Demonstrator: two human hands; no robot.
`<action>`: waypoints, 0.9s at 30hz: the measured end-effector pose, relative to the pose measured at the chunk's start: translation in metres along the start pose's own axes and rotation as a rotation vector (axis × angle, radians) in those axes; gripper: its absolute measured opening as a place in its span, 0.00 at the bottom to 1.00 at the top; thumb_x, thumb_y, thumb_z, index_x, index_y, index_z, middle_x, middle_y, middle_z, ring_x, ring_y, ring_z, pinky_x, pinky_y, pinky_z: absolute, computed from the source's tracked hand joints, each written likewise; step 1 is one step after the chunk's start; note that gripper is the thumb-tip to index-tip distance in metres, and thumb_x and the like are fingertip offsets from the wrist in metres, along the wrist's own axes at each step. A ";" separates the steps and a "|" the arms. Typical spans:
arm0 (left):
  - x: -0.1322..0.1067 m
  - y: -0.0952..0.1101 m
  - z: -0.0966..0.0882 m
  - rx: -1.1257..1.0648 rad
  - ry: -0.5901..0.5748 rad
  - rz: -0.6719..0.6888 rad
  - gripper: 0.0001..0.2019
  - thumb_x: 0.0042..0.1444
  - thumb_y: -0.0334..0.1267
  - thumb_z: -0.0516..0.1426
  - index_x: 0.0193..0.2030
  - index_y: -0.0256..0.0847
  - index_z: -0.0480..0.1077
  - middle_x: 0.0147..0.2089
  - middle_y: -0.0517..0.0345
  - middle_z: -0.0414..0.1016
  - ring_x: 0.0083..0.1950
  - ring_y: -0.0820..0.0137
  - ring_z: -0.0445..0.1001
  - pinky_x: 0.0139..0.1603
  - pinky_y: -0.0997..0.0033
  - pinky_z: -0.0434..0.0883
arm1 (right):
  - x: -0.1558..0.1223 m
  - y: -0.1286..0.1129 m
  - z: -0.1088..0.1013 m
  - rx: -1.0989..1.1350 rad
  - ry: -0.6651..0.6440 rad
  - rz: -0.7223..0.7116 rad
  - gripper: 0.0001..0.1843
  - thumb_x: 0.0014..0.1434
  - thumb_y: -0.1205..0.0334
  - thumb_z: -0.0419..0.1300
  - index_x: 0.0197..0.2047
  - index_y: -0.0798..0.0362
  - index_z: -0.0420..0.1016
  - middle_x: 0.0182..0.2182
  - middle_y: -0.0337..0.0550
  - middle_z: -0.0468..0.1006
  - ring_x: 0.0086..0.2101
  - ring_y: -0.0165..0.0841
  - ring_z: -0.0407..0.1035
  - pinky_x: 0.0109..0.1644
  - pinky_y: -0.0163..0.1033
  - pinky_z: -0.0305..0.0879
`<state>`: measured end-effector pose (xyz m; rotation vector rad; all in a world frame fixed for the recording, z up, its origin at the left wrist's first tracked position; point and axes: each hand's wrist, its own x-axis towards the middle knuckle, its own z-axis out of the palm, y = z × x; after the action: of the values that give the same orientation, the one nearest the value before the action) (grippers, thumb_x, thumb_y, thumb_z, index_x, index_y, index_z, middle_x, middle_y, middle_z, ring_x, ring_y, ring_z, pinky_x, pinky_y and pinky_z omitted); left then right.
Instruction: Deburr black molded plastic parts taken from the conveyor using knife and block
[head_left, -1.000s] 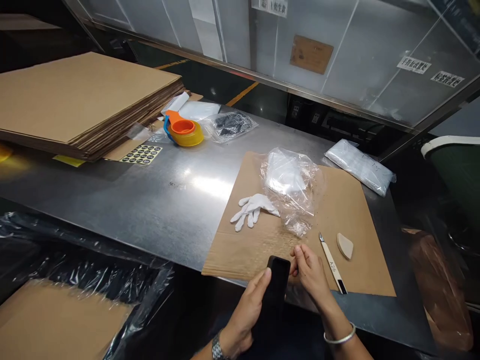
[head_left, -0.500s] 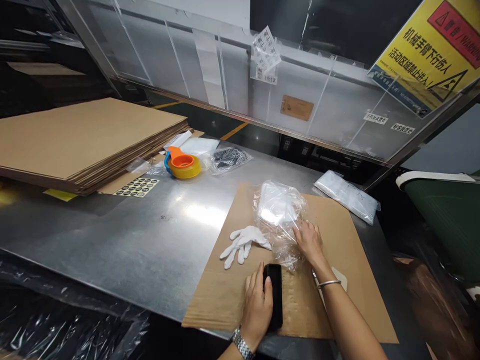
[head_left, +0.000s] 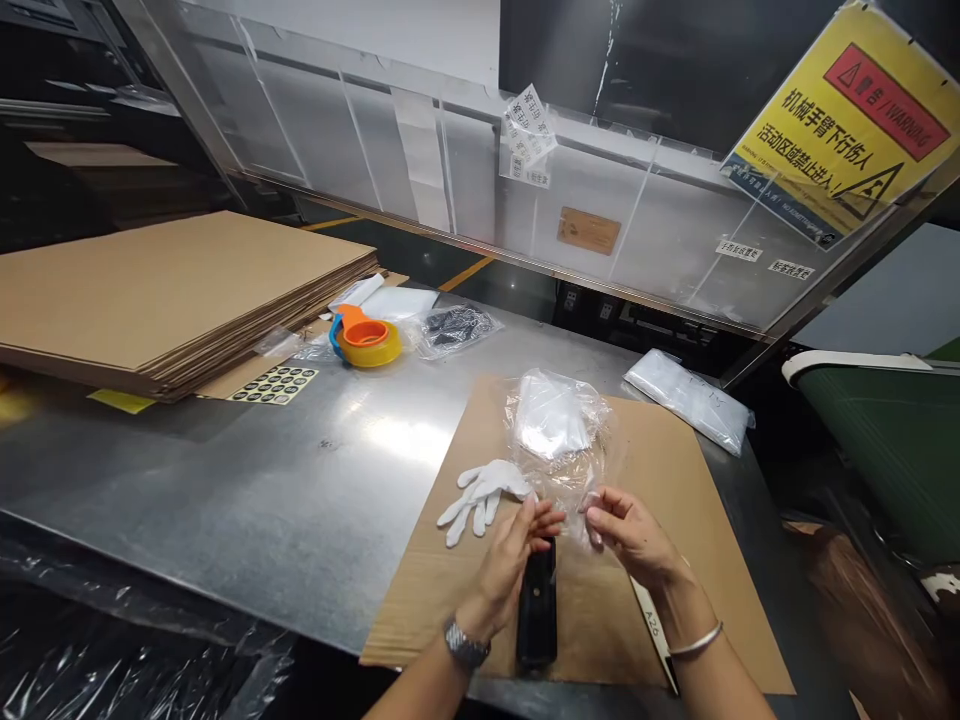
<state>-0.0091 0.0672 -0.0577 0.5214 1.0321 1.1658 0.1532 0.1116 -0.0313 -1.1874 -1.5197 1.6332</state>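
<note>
My right hand (head_left: 634, 532) pinches the lower edge of a clear plastic bag (head_left: 592, 500), thumb against fingers. The bag belongs to a crumpled clear-and-white plastic bundle (head_left: 553, 415) on the cardboard sheet (head_left: 442, 625). My left hand (head_left: 516, 555) is open, its fingers stretched toward the bag; whether they touch it, I cannot tell. Under the left fingers lies a long black object (head_left: 537, 615) with a small light spot, its far end partly hidden. A white glove (head_left: 484, 495) lies just left of my left hand. Beside my right wrist lies a pale strip marked A26 (head_left: 651, 622).
Stacked cardboard (head_left: 187, 290) fills the table's left side. Nearby are a yellow tape roll in an orange dispenser (head_left: 365, 335), a sticker sheet (head_left: 276, 385) and a bag of dark items (head_left: 457, 328). A folded plastic pack (head_left: 688, 400) lies right. Behind stands a clear panel (head_left: 480, 180).
My left hand has left the black object's side and moved up toward the bag. My right hand has come nearer, pulling the bag's edge along. The black object now shows a different face.
</note>
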 end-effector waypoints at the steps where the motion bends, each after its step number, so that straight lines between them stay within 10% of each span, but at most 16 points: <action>1: 0.000 0.004 0.004 -0.043 -0.084 -0.059 0.27 0.53 0.56 0.52 0.44 0.30 0.71 0.40 0.44 0.76 0.42 0.60 0.73 0.41 0.64 0.67 | -0.006 -0.003 0.005 0.042 -0.050 0.020 0.20 0.49 0.44 0.61 0.31 0.55 0.69 0.21 0.34 0.66 0.20 0.23 0.58 0.24 0.31 0.56; 6: -0.007 0.001 0.011 -0.294 -0.308 -0.195 0.14 0.45 0.42 0.64 0.33 0.32 0.71 0.29 0.54 0.74 0.29 0.73 0.71 0.33 0.73 0.66 | -0.025 -0.015 0.015 0.171 -0.173 0.085 0.17 0.44 0.52 0.68 0.31 0.57 0.74 0.22 0.35 0.68 0.21 0.22 0.57 0.23 0.28 0.53; 15: -0.020 -0.010 0.007 -0.393 0.028 -0.009 0.16 0.41 0.35 0.67 0.33 0.38 0.64 0.24 0.66 0.68 0.24 0.79 0.69 0.26 0.80 0.68 | -0.038 0.008 0.022 0.454 0.081 0.110 0.19 0.47 0.47 0.65 0.35 0.53 0.71 0.16 0.29 0.64 0.14 0.20 0.51 0.16 0.26 0.47; 20: -0.022 -0.019 0.010 -0.390 0.194 0.157 0.17 0.40 0.37 0.66 0.35 0.39 0.63 0.29 0.65 0.69 0.29 0.78 0.72 0.32 0.79 0.71 | -0.054 0.027 0.051 0.796 0.208 -0.003 0.37 0.43 0.28 0.54 0.42 0.52 0.71 0.37 0.45 0.75 0.34 0.32 0.69 0.39 0.38 0.66; 27: -0.024 -0.034 0.009 -0.234 0.268 0.298 0.15 0.46 0.43 0.62 0.36 0.40 0.62 0.29 0.64 0.69 0.31 0.75 0.72 0.36 0.73 0.71 | -0.064 0.051 0.069 0.379 0.484 -0.075 0.18 0.49 0.47 0.64 0.34 0.54 0.73 0.29 0.41 0.74 0.30 0.30 0.65 0.37 0.36 0.62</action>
<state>0.0143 0.0343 -0.0711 0.3455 1.0496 1.6324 0.1251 0.0163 -0.0715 -1.1835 -0.8963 1.3742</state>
